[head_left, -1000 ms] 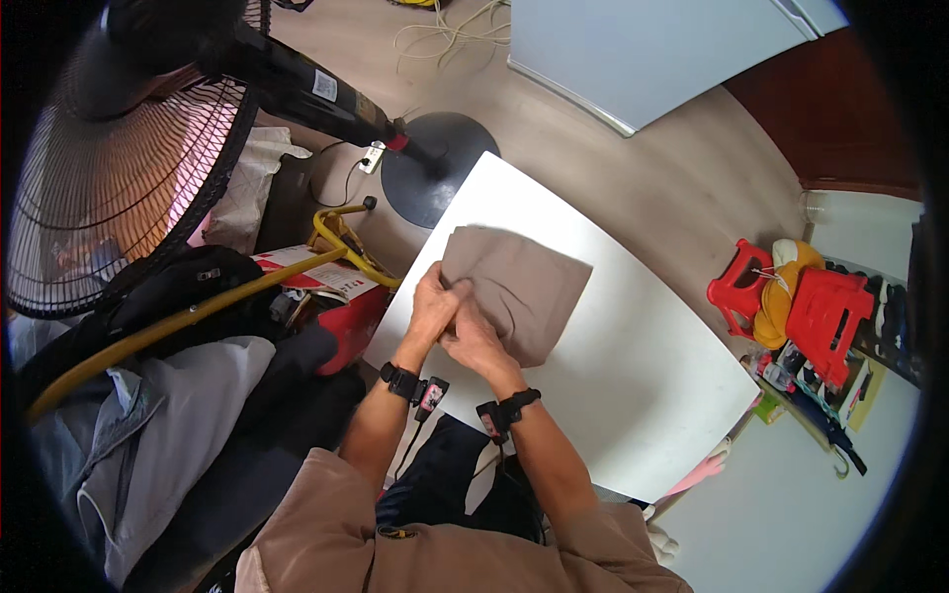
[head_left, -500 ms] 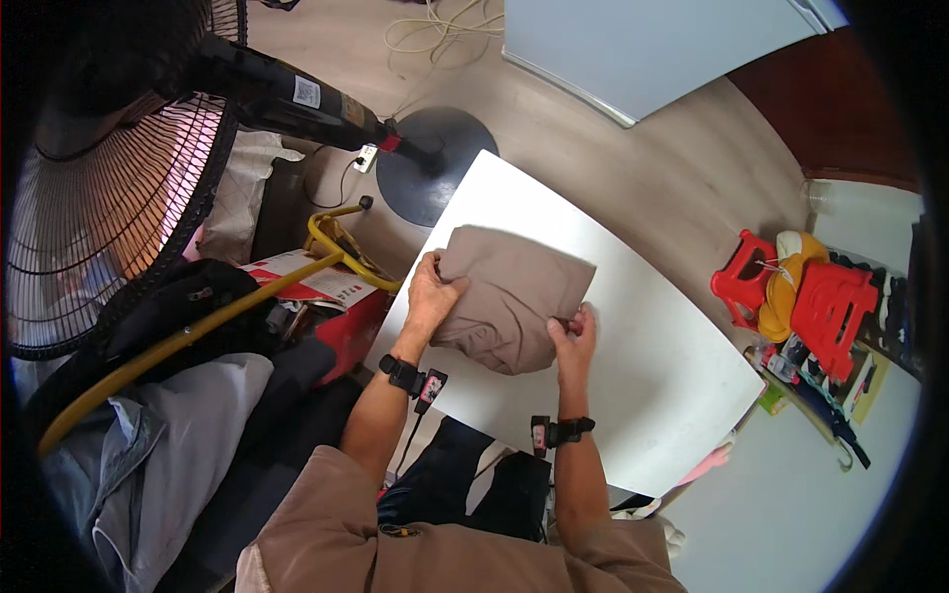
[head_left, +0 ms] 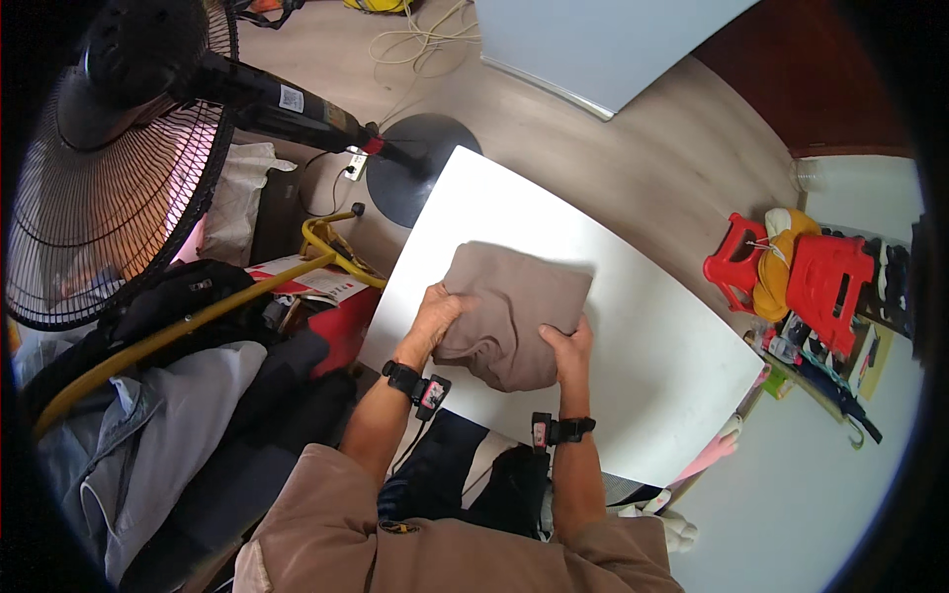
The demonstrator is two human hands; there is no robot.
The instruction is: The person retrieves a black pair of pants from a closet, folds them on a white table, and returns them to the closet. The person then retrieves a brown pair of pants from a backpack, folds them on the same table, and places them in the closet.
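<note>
A folded brown piece of clothing (head_left: pixel 514 311) makes a thick, roughly square bundle over the white table (head_left: pixel 652 385). Its near left part is creased and bulges; the far right part lies smoother. My left hand (head_left: pixel 441 314) holds the left edge, thumb on top and fingers tucked out of sight beneath. On the opposite edge my right hand (head_left: pixel 571 346) grips the same bundle, its thumb pressed on the upper face and the other fingers mostly hidden under it. Whether the bundle rests on the table or is slightly lifted, I cannot tell.
A large black fan (head_left: pixel 129 188) stands at the left on a round base (head_left: pixel 423 163). A yellow metal bar (head_left: pixel 188 331) crosses piled clothes (head_left: pixel 178 425). Red plastic stools (head_left: pixel 828 287) sit at the right. A pale cabinet (head_left: pixel 603 49) is at the far side.
The bundle has come slightly nearer to me, with both hands still on it. My right hand's fingers have slid further under its edge. The view has shifted a little.
</note>
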